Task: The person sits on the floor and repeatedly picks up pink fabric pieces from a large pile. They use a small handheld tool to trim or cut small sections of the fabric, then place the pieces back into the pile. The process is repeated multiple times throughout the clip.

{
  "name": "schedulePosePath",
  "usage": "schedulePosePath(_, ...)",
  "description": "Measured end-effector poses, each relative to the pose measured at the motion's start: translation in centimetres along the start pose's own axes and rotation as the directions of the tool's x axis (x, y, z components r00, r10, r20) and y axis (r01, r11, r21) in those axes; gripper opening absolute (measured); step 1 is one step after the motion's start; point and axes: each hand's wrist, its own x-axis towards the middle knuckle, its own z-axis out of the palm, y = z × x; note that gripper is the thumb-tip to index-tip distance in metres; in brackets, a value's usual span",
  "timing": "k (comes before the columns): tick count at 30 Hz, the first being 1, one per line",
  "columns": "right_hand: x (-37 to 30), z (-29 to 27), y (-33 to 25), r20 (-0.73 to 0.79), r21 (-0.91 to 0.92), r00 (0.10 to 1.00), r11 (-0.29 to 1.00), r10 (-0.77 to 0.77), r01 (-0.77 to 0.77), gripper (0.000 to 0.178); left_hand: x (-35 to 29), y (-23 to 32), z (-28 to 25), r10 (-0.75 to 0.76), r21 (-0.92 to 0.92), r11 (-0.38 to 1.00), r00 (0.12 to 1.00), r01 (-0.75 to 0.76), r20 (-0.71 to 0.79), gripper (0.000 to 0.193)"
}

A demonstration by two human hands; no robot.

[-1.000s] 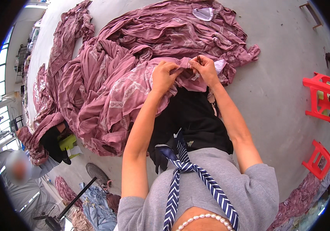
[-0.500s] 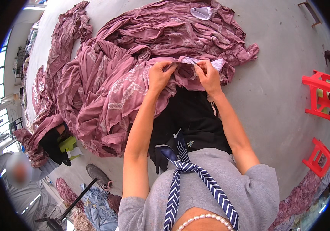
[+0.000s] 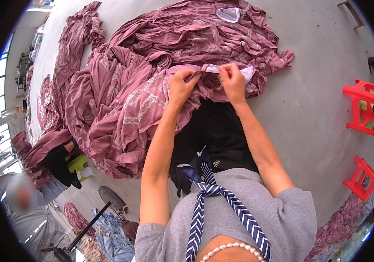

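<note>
A large heap of dusty-pink cloth [image 3: 108, 100] with pale lace-like bands spreads over the floor and up to my lap. My left hand [image 3: 180, 88] is closed, pinching an edge of this cloth between thumb and fingers. Close by on the right, my right hand [image 3: 232, 83] is also closed, its fingertips pressed together beside a white strip [image 3: 212, 68] along the cloth's edge. What those fingertips hold is too small to make out. A white flap [image 3: 248, 73] shows behind the right hand. Black trousers [image 3: 215, 131] cover my lap beneath the cloth.
Two red plastic stools [image 3: 367, 107] stand on the grey floor [image 3: 305, 100] at the right. At the left, a co-worker in grey [image 3: 29, 218] sits beside pink cloth. A fan [image 3: 55, 242], a dark shoe [image 3: 110, 197] and blue cloth [image 3: 113, 233] are at lower left.
My right hand has lifted slightly and turned, its fingers drawn closer together and away from the cloth's edge. My left hand keeps its pinch in the same place.
</note>
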Motion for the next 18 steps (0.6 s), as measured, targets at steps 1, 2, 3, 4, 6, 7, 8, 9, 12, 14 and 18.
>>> schedulePosePath(1,0.2,-0.3,0.1,-0.008,0.194,0.997,0.978,0.077,-0.074,0.020,0.0,-0.1,0.0,-0.044,-0.078,0.996,0.999,0.043,-0.002,0.023)
schedulePosePath(2,0.6,-0.8,1.0,-0.012,0.175,0.999,0.984,0.040,-0.037,0.029,0.0,-0.1,0.0,-0.085,-0.155,0.984,0.996,0.084,0.002,0.023)
schedulePosePath(3,1.0,-1.1,1.6,-0.016,0.156,1.000,0.988,0.001,0.001,0.039,0.0,-0.1,0.0,-0.125,-0.230,0.965,0.992,0.124,0.008,0.023)
schedulePosePath(4,1.0,-1.1,2.2,-0.059,-0.049,0.991,0.992,-0.120,0.117,0.042,0.2,-0.4,-0.1,-0.120,-0.260,0.959,0.993,0.114,-0.010,0.023)
schedulePosePath(6,1.1,-1.1,2.5,-0.070,-0.451,0.925,0.839,-0.374,0.305,0.048,0.7,-0.7,-0.7,-0.107,-0.319,0.944,0.993,0.086,-0.050,0.024)
schedulePosePath(7,1.4,-1.2,3.8,-0.017,-0.425,0.959,0.870,-0.284,0.250,0.046,0.6,-0.9,-1.0,-0.127,-0.319,0.943,0.989,0.097,-0.072,0.024)
schedulePosePath(8,1.9,-1.5,6.1,0.027,-0.404,0.981,0.896,-0.192,0.186,0.045,0.8,-0.2,-1.3,-0.138,-0.318,0.942,0.987,0.105,-0.086,0.025)
schedulePosePath(9,2.3,-1.4,6.3,0.085,-0.380,0.991,0.916,-0.100,0.125,0.044,0.7,0.0,-1.9,-0.157,-0.314,0.942,0.981,0.115,-0.110,0.025)
schedulePosePath(12,3.4,-0.8,7.2,0.211,-0.006,0.972,0.994,0.108,-0.109,0.037,1.2,-0.4,-3.6,-0.172,-0.452,0.890,0.960,0.055,-0.221,0.025)
schedulePosePath(14,4.0,-0.2,7.1,0.320,0.160,0.935,0.964,0.152,-0.211,0.051,1.1,-0.2,-5.6,-0.144,-0.512,0.859,0.952,-0.016,-0.271,0.022)
schedulePosePath(18,3.3,2.3,5.8,0.347,0.091,0.921,0.971,0.175,-0.219,0.081,0.1,-2.1,-8.0,-0.202,-0.635,0.769,0.913,-0.075,-0.353,0.017)
